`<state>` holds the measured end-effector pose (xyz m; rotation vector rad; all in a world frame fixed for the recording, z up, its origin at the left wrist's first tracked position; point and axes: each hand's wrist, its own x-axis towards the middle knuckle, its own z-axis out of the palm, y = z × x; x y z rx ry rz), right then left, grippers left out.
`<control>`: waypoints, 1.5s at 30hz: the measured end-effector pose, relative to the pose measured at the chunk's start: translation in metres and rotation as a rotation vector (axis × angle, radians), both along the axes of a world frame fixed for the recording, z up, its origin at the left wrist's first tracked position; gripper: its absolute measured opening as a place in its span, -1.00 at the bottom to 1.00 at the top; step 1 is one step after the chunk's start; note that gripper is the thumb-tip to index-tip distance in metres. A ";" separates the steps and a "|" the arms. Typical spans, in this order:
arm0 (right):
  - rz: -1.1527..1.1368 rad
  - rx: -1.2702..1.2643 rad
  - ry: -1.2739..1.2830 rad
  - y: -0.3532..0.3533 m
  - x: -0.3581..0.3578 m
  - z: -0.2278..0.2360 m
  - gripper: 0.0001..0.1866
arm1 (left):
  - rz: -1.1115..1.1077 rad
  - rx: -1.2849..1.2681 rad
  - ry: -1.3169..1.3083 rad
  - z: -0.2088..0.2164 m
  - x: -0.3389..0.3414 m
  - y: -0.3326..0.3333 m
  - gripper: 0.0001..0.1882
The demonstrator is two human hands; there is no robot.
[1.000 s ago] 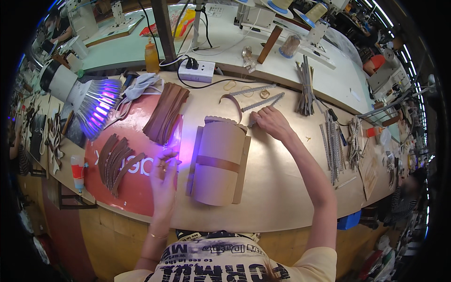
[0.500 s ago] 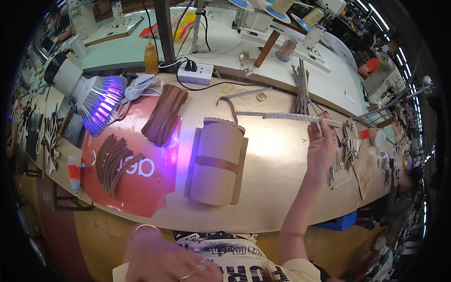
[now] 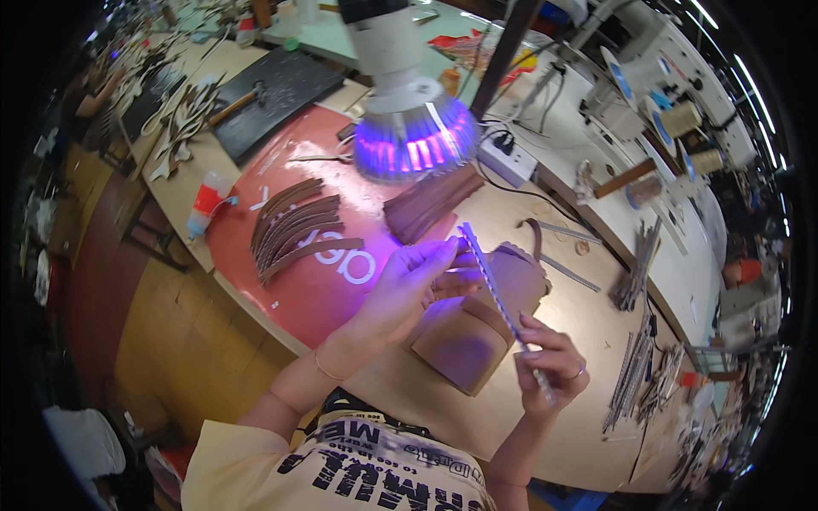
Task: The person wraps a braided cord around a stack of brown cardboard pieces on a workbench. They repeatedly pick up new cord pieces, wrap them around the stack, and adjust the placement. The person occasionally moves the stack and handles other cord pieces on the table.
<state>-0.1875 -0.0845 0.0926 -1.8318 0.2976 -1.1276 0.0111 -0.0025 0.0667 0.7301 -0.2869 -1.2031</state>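
Note:
A narrow, light braided strip (image 3: 498, 292) slants across the middle, lit purple along its upper part. My left hand (image 3: 409, 285) reaches its upper end with thumb and fingers closed together there. Lower down, my right hand (image 3: 550, 362), with a ring on one finger, grips the strip near its other end. Beneath the hands lies a tan rounded form (image 3: 460, 345) with a brown band across it, partly hidden by my left hand and the strip. A lamp (image 3: 416, 140) glowing violet hangs just beyond my left hand.
Curved brown strips (image 3: 298, 226) rest on a red sheet (image 3: 247, 272), with a brown leather stack (image 3: 434, 203) beside the lamp. A glue bottle (image 3: 209, 204) stands left. Grey strip bundles (image 3: 637, 264) lie right. A power strip (image 3: 508, 160) sits at the back.
The view has turned toward the left. My left hand has risen from low in front of me to the strip's upper end. The strip has swung from nearly level to steeply slanted, near the lamp.

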 end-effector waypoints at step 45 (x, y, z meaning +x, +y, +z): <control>0.014 -0.376 0.293 0.038 0.024 -0.009 -0.71 | 0.171 0.053 -0.110 -0.025 0.018 -0.006 -0.74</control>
